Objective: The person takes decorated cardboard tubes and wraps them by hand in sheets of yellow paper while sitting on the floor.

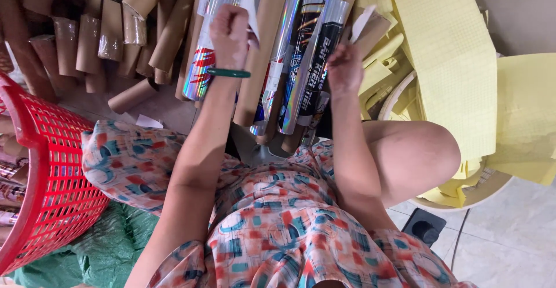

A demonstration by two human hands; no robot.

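My left hand (229,33), with a green bangle (228,72) at the wrist, is closed on a small white paper slip (250,5). My right hand (344,68) pinches another white paper slip (362,21) beside a brown cardboard tube (375,30). Between and beyond the hands lie several shiny holographic-wrapped tubes (289,56) and plain cardboard tubes (262,50), slanting away from my lap.
A red plastic mesh basket (40,166) stands at the left over green fabric (110,247). More cardboard tubes (98,33) are piled at top left. Yellow gridded paper sheets (452,62) heap over a round rim at the right. A black socket block (425,227) lies on the tiled floor.
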